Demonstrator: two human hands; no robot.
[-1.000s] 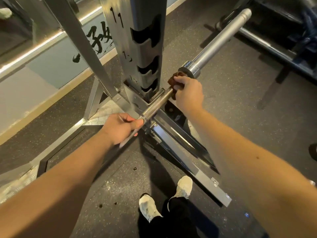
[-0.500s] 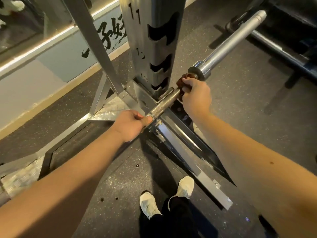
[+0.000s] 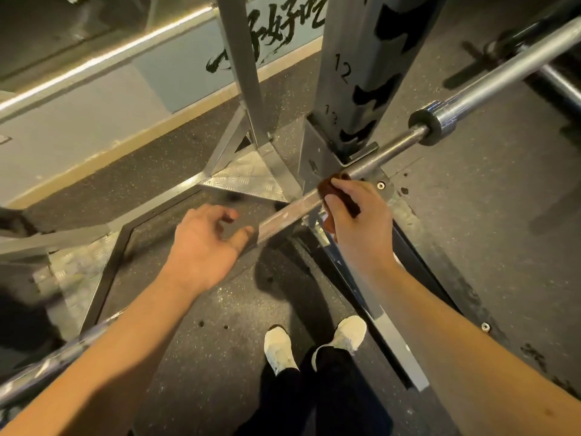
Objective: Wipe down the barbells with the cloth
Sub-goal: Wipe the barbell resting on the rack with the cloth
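Barbell: long steel bar with knurled shaft (image 3: 377, 158), slanting from lower left to upper right across the foot of the rack; thick chrome sleeve and collar (image 3: 437, 122) at its upper right.
Cloth: small rust-brown cloth (image 3: 330, 187), bunched around the shaft just left of the upright's base, mostly hidden under fingers.
Right hand (image 3: 361, 225): curled over the shaft, gripping the cloth against the metal.
Left hand (image 3: 204, 247): fingers spread and loosely bent, holding nothing; above the shaft, down the bar from the cloth; contact with the bar not clear.
Rack: grey steel upright (image 3: 355, 73) with dark notches numbered 12 and 13, on a diamond-plate foot (image 3: 248, 177).
Floor: dark speckled rubber floor (image 3: 487, 231); pair of white shoes (image 3: 278, 347) and black trousers below the bar.
Wall: pale blue-grey wall with black brush lettering (image 3: 267, 36), upper left, wood-coloured skirting beneath.
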